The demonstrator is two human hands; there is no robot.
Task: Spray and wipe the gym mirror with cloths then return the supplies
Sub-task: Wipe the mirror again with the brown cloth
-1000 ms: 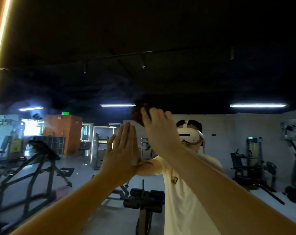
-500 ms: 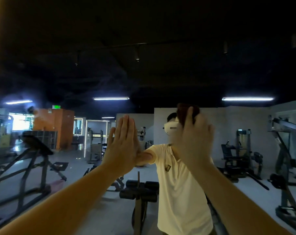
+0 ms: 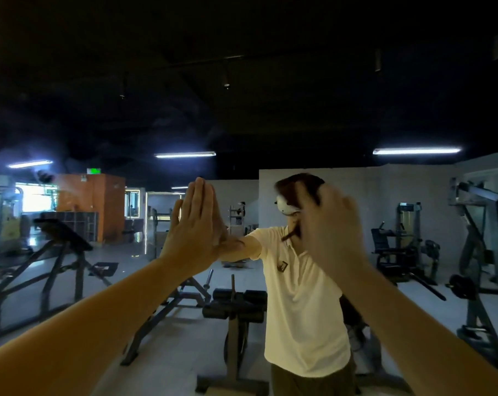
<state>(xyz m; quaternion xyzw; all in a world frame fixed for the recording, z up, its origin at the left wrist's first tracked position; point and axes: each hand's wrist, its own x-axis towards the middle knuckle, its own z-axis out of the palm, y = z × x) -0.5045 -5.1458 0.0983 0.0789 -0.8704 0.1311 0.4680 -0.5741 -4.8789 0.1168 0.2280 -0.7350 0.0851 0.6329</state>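
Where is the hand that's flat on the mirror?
Head view: the left hand presses the gym mirror left of centre, meeting its reflection, left of the blurred right hand.

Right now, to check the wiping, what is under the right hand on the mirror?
A brown strip of cloth peeks out beside the right hand, against the mirror. The hand covers the rest of it, and the hand is blurred.

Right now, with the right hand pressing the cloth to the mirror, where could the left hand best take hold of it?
I'd pinch the cloth by its bunched edge showing above-left of the right hand, coming from the left, where the left hand rests on the mirror. The rest lies pinned under the palm; blur hides its folds.
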